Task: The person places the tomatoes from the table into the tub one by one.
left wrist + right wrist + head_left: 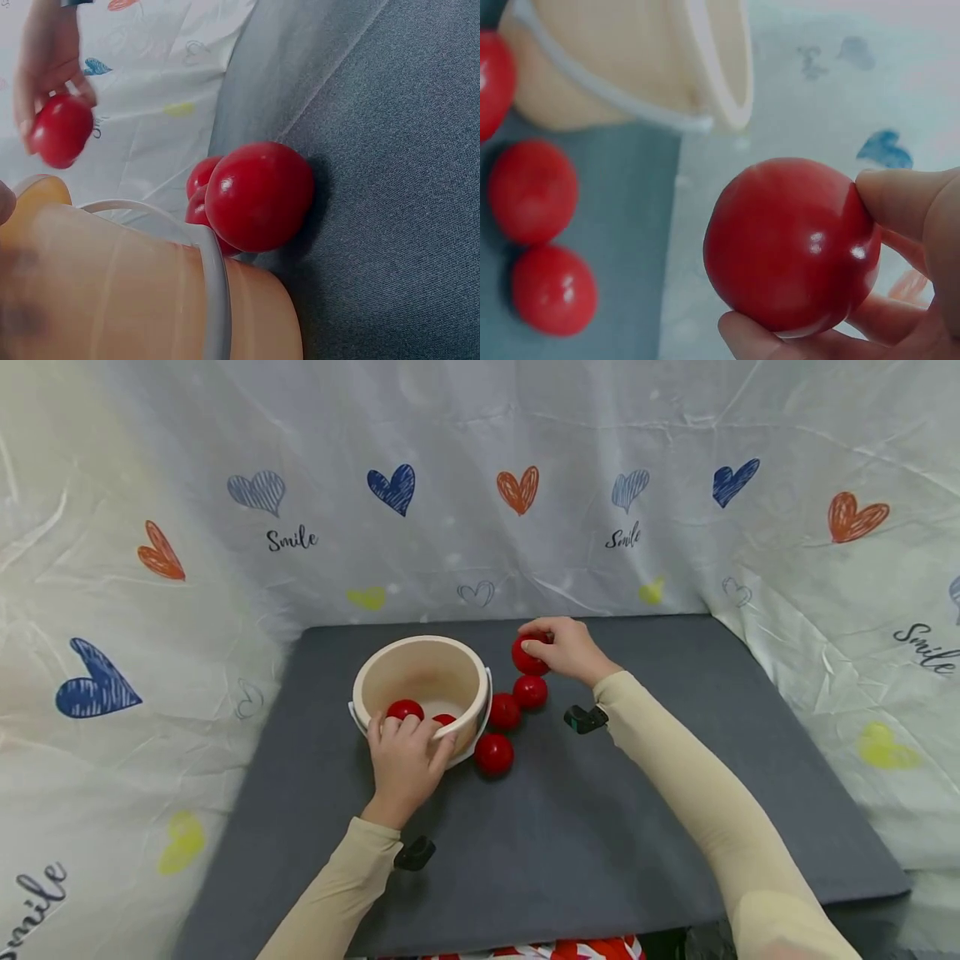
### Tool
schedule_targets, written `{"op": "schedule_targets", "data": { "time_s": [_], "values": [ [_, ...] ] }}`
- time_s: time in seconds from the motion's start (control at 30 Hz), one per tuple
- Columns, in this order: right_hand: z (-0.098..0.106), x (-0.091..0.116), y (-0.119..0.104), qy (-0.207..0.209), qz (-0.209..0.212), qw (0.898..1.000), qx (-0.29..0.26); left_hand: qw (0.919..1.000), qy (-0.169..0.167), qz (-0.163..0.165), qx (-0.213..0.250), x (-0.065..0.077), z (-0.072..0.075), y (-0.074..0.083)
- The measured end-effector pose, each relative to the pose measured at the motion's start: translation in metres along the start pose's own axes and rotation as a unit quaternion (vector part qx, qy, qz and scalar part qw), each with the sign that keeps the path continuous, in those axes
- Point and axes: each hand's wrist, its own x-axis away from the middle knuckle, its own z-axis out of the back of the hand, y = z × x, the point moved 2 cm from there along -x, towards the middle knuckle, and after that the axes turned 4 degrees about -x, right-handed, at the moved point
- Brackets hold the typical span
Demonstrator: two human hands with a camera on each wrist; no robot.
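A cream bucket (pixel 420 647) with a thin handle (pixel 215 300) stands on the dark table. Two red tomatoes show inside it, one tomato (pixel 405 708) beside the fingertips and another partly hidden behind the near rim. My left hand (pixel 405 768) grips the bucket's near rim, its fingers over the edge. Above the table, right of the bucket, my right hand (pixel 566 647) holds a glossy red tomato (pixel 791 247) between thumb and fingers. Three more tomatoes lie close to the bucket's right side: a near tomato (pixel 494 755), a middle tomato (pixel 505 712) and a far tomato (pixel 530 692).
The dark grey tabletop (pixel 637 827) extends to the right and toward the front. Behind and at both sides hangs a white sheet (pixel 450 427) printed with hearts and words. Red-and-white patterned fabric (pixel 570 948) shows beneath the front edge.
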Motion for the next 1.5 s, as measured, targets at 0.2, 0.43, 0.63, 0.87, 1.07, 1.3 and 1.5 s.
{"op": "schedule_targets", "data": {
  "time_s": [0.2, 0.43, 0.63, 0.87, 1.07, 1.3, 1.5],
  "values": [
    [-0.014, -0.01, -0.034, -0.008, 0.032, 0.999, -0.001, 1.0, 0.0, 0.0, -0.001, 0.0, -0.001, -0.002],
    [-0.036, -0.015, -0.061, -0.019, 0.071, 0.997, -0.009, 1.0, 0.005, -0.007, -0.001, 0.001, 0.001, 0.0],
    [-0.059, -0.017, -0.076, -0.035, 0.092, 0.995, -0.013, 0.9998, 0.014, -0.015, 0.002, -0.003, 0.002, 0.0],
    [-0.081, -0.015, -0.082, -0.058, 0.105, 0.993, 0.006, 0.9998, 0.012, -0.013, -0.001, -0.001, 0.001, -0.001],
    [-0.09, -0.013, -0.081, -0.068, 0.105, 0.992, 0.011, 0.9998, 0.01, -0.013, -0.004, 0.001, 0.001, -0.001],
    [-0.1, -0.012, -0.08, -0.074, 0.114, 0.991, 0.016, 0.9997, 0.019, -0.015, 0.0, 0.001, 0.001, 0.0],
    [-0.113, -0.011, -0.075, -0.089, 0.117, 0.989, 0.02, 0.9995, 0.028, -0.016, -0.003, 0.0, 0.002, 0.0]
  ]
}}
